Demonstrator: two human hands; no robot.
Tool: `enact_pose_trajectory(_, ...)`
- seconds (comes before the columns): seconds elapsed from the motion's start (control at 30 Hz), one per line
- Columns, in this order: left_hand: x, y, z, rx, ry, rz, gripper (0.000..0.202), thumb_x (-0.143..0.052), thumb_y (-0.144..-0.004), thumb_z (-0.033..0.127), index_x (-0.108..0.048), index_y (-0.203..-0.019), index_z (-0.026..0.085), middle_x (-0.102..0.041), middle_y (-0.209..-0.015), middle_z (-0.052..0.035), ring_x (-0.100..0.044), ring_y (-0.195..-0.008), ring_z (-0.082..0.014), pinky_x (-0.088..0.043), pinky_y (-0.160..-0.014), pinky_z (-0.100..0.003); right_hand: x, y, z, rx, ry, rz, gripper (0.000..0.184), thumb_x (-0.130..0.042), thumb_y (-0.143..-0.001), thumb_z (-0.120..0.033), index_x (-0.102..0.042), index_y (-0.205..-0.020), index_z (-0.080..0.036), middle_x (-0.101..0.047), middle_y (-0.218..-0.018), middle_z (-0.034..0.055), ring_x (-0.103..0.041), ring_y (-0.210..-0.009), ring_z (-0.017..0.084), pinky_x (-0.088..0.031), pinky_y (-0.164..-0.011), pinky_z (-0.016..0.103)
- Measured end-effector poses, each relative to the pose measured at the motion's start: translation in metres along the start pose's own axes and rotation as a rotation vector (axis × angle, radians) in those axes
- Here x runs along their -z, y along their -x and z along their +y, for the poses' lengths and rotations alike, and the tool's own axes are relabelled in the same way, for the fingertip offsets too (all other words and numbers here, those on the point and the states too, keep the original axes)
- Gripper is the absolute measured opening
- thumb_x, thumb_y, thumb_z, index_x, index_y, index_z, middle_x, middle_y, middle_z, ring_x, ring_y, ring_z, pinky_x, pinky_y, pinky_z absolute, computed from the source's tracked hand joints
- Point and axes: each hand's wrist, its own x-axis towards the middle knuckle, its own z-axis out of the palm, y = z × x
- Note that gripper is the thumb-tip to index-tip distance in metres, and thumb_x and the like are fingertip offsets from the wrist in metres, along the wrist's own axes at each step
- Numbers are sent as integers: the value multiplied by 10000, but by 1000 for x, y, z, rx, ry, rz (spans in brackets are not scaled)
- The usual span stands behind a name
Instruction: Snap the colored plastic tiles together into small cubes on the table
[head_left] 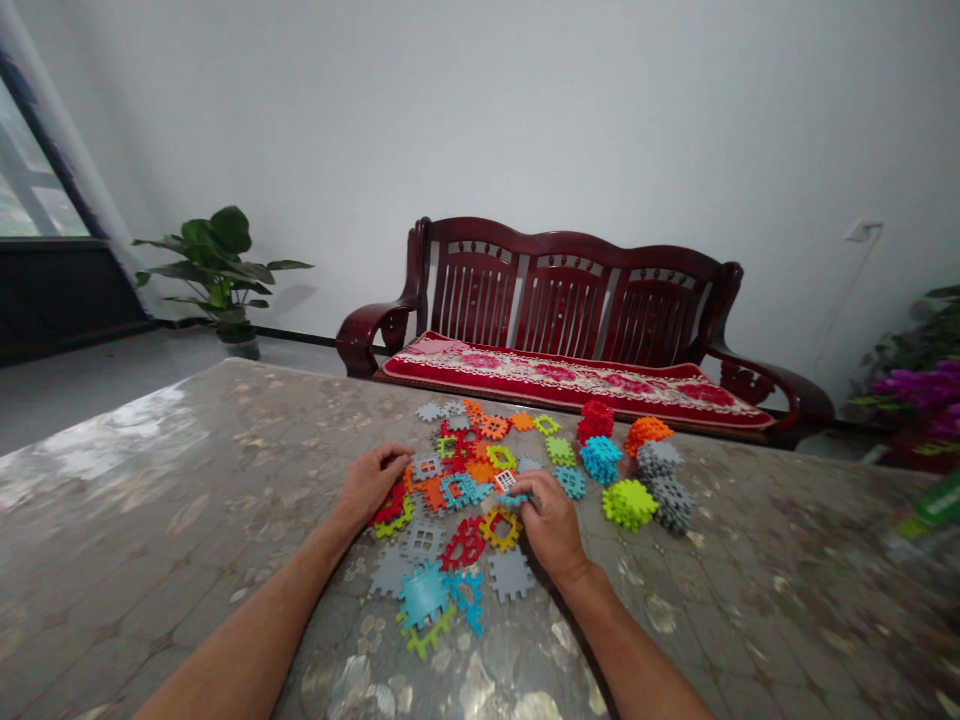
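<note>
Loose plastic interlocking tiles with toothed edges lie spread over the table between my hands. My right hand [553, 515] pinches a blue interlocking tile [513, 499] between thumb and fingers, above the spread. Right at its fingertips is a small white window-grid piece [505, 481]; whether it is joined to the blue one I cannot tell. At the left edge of the spread rests my left hand [373, 485], fingers loosely bent and a little apart, beside a red tile [392, 503] and a grey window tile [427, 467]. Nearest me lies a flat blue tile [424, 594].
Stacks of sorted tiles stand to the right: red [596, 422], blue [601, 459], orange [648, 433], green [629, 505] and grey [672, 502]. A wooden bench [562, 290] is behind the table [225, 480]. A green-labelled object [934, 510] sits at the right edge.
</note>
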Motion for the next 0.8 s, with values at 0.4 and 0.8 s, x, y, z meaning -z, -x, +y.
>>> enact_pose_trajectory(0.4,0,0,0,-10,2,6,336,-529,-769,450,-741,-908,229,-780,-884,-18,-699,-847,-221,-520,-808,-300,7,5,20,-168,-131,-74,483,-447,-575,-53,-648,-988,-202,-719,-978,35,-677,-946,204,-542,-893,359)
enact_pose_trajectory(0.8,1,1,3,-5,26,17,359,-543,-740,461,-743,-899,208,-777,-886,-28,-701,-840,-227,-521,-813,-309,43,-2,17,-202,-300,-469,593,-521,-627,-34,-605,-1181,-228,-634,-1292,61,-547,-1280,204,-395,-1114,440)
